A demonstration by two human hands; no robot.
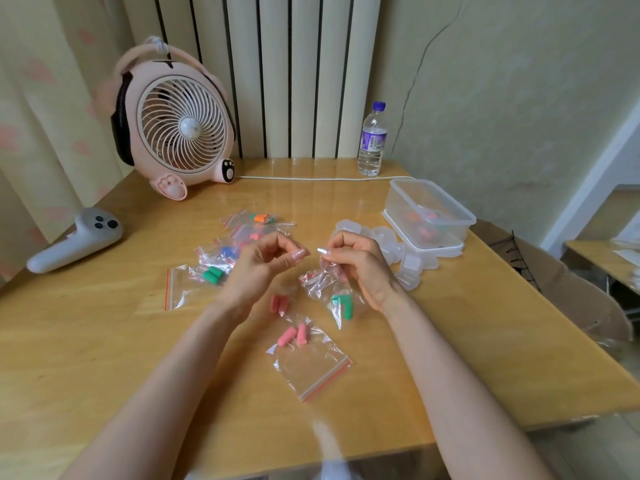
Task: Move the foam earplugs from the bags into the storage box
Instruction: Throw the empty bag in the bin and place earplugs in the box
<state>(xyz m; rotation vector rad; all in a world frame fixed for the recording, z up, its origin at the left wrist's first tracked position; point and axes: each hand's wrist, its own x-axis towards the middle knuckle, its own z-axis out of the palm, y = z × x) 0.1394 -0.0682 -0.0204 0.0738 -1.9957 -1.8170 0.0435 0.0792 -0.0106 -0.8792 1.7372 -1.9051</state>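
The right hand (356,261) pinches the top of a small clear zip bag (322,285), so its green foam earplugs (343,304) sag low above the wooden desk (485,323). The left hand (259,265) hovers beside it, fingers curled round nothing (probably poised to part the seal). The clear plastic storage box (429,216) sits to the right.

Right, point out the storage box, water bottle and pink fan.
Storage box (406,210), head view, near wall.
Water bottle (372,140), head view, purple label.
Pink fan (188,128), head view, grille hub.
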